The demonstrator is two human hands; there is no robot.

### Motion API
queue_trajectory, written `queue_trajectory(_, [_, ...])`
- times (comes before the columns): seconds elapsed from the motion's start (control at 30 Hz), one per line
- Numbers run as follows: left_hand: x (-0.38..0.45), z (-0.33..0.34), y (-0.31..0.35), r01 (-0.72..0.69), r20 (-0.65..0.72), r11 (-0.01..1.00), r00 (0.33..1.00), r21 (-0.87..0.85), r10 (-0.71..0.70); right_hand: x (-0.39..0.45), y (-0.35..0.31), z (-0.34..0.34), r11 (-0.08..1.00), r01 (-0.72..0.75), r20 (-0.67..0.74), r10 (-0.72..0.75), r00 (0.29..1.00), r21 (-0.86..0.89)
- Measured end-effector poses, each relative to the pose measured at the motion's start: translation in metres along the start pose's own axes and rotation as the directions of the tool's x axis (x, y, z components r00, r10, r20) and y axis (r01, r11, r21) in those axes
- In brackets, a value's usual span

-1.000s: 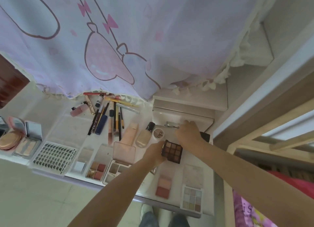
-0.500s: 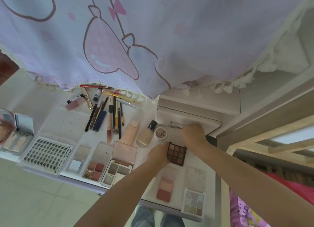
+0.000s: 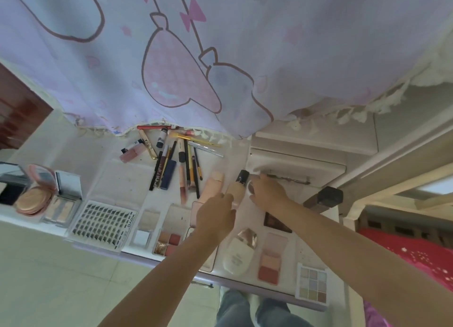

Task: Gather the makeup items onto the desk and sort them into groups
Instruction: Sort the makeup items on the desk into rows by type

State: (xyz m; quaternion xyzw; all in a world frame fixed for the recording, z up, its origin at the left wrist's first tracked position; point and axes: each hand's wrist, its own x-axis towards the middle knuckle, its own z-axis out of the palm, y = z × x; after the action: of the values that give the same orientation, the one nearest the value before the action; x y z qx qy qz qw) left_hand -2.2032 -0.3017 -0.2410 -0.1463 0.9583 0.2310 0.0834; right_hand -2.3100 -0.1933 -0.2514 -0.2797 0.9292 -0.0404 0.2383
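Makeup items, sorting in progress. Our right hand [image 3: 267,195] has left the dark brown square eyeshadow palette [image 3: 275,222], now lying flat on the white desk [image 3: 127,179], and curls over a small round jar [image 3: 251,188]. Our left hand [image 3: 215,217], fingers loosely bent, touches the beige foundation bottle [image 3: 235,189]. Palettes grouped; bottles next, we judge.

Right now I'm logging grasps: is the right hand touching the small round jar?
Touching. The head view shows the right hand with its fingers curled over the small round jar, covering most of it.
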Motion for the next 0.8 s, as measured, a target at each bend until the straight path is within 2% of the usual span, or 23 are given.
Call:
queue_trajectory(0.1, [-0.008,-0.009,-0.016,0.009,-0.011,1.000,1.000,0.007,-0.009,0.010,-0.004,0.004,0.997,-0.072,0.013,0.072,0.997,0.026])
queue_trajectory(0.2, [-0.014,-0.012,-0.029,0.047,-0.053,0.998,0.997,-0.049,-0.049,0.009,-0.004,0.000,0.995,-0.079,0.017,0.078,0.997,0.065])
queue_trajectory(0.33, [-0.016,-0.016,-0.029,0.066,-0.165,0.976,0.981,-0.210,-0.102,-0.010,-0.004,-0.013,0.974,-0.058,-0.050,0.070,0.996,0.217])
queue_trajectory(0.37, [-0.016,-0.018,-0.024,0.032,-0.214,0.972,0.973,-0.233,-0.083,-0.017,-0.003,-0.017,0.950,-0.052,-0.062,0.074,0.995,0.307])
queue_trajectory(0.4, [-0.016,-0.020,-0.017,-0.043,-0.283,0.973,0.959,-0.229,-0.024,-0.025,-0.004,-0.022,0.882,-0.057,-0.053,0.092,0.994,0.468])
queue_trajectory(0.43, [-0.016,-0.022,-0.008,-0.143,-0.352,0.968,0.934,-0.207,0.062,-0.034,-0.007,-0.026,0.749,-0.085,-0.005,0.117,0.993,0.657])
queue_trajectory(0.5, [-0.018,-0.021,0.010,-0.326,-0.455,0.936,0.859,-0.131,0.235,-0.053,-0.012,-0.030,0.389,-0.156,0.130,0.093,0.987,0.908])
queue_trajectory(0.57, [-0.020,-0.018,0.023,-0.467,-0.493,0.881,0.785,-0.076,0.374,-0.067,-0.015,-0.027,0.119,-0.194,0.194,0.012,0.981,0.974])
queue_trajectory(0.6, [-0.021,-0.016,0.028,-0.502,-0.496,0.861,0.770,-0.086,0.400,-0.073,-0.016,-0.025,0.026,-0.214,0.215,-0.028,0.976,0.976])
queue_trajectory(0.7, [-0.025,-0.009,0.034,-0.518,-0.466,0.843,0.788,-0.147,0.402,-0.084,-0.016,-0.015,-0.123,-0.285,0.280,-0.059,0.958,0.951])
queue_trajectory(0.8, [-0.030,-0.002,0.039,-0.516,-0.431,0.836,0.808,-0.187,0.402,-0.091,-0.013,-0.004,-0.160,-0.366,0.368,-0.018,0.930,0.917])
